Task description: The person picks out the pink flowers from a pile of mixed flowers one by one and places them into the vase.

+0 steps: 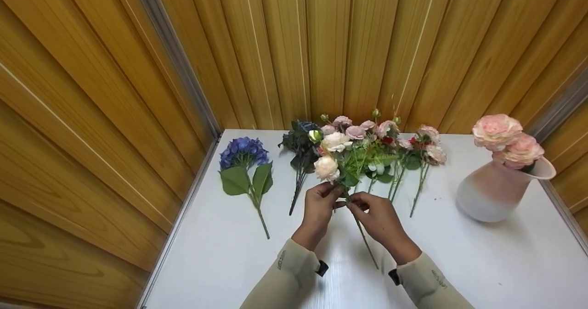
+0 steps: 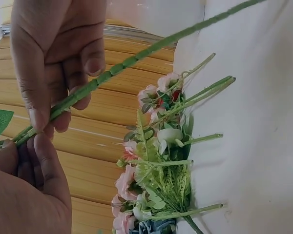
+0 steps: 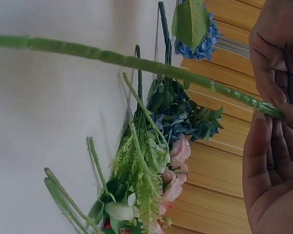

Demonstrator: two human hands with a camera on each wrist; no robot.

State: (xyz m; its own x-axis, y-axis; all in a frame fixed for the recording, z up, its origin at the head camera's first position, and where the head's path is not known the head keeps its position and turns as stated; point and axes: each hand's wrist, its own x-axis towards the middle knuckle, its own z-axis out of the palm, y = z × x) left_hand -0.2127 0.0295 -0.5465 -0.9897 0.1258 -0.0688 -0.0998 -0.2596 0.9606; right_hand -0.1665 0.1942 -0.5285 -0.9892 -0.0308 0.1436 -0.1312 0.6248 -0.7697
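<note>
Over the front of the table, both hands are on one artificial rose stem (image 1: 366, 244) with pale peach blooms (image 1: 327, 168) at its top. My left hand (image 1: 320, 208) pinches the stem just below the leaves. Right beside it, my right hand (image 1: 379, 216) pinches the same stem a little lower, thumb against fingers. The two sets of fingertips nearly meet in the left wrist view. Below them the ridged green stem (image 2: 151, 48) runs free, slanting toward the table's front. In the right wrist view the stem (image 3: 136, 62) crosses the picture into the fingers.
On the white table (image 1: 202, 254) lie a blue hydrangea (image 1: 243, 153) at left, a dark blue-green bunch (image 1: 301, 155), and several pink flowers and green sprays (image 1: 367, 157) along the back. A pink and white vase (image 1: 491, 192) holding two pink blooms (image 1: 497, 131) stands at right. Wood-panel walls (image 1: 330, 47) enclose the table.
</note>
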